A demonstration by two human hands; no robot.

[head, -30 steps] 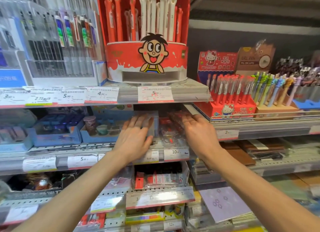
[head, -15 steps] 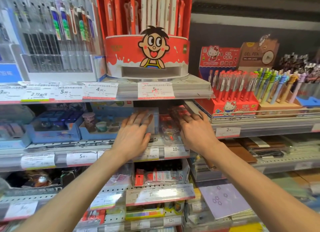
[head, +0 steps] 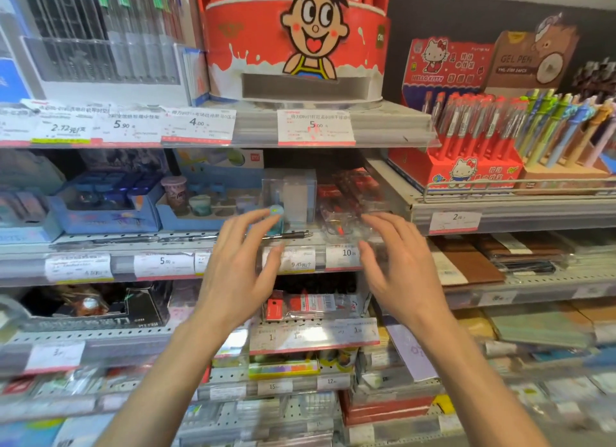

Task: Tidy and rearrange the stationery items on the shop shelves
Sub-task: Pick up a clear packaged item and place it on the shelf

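Hands [head: 320, 266] partly hiding perhaps blurred clear packets [head: 350, 213].

Both hands, left hand [head: 238, 270] and right hand [head: 405, 268], are totally bare, no gloves, rings or watch, and the forearms show no sleeves either.

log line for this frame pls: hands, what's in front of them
left hand: open, holds nothing | right hand: open, holds nothing | ahead: clear plastic box, clear packets, on middle shelf
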